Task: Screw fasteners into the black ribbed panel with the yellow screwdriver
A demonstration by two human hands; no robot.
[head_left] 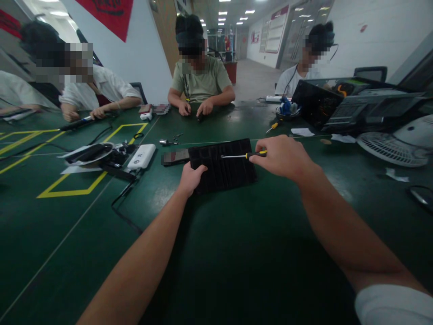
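My left hand (192, 179) grips the left edge of a flat black ribbed panel (223, 174), its thumb lying over the face. The panel is tilted up off the green table. In my right hand (284, 155) is a screwdriver (252, 155) with a yellow and black handle, held sideways. Its thin metal shaft points left across the panel, and the tip meets or nearly meets the panel's middle. Whether a screw sits there is too small to tell. Just behind my left hand lies a dark phone-like slab (175, 157), partly covered by the panel.
To the left are a white power bank (142, 156) with a cable and a dish (91, 155) of dark parts. Small metal bits (165, 142) lie beyond the panel. At right stand a white fan (394, 142) and an opened computer case (358, 106). Co-workers (199, 81) sit across the table.
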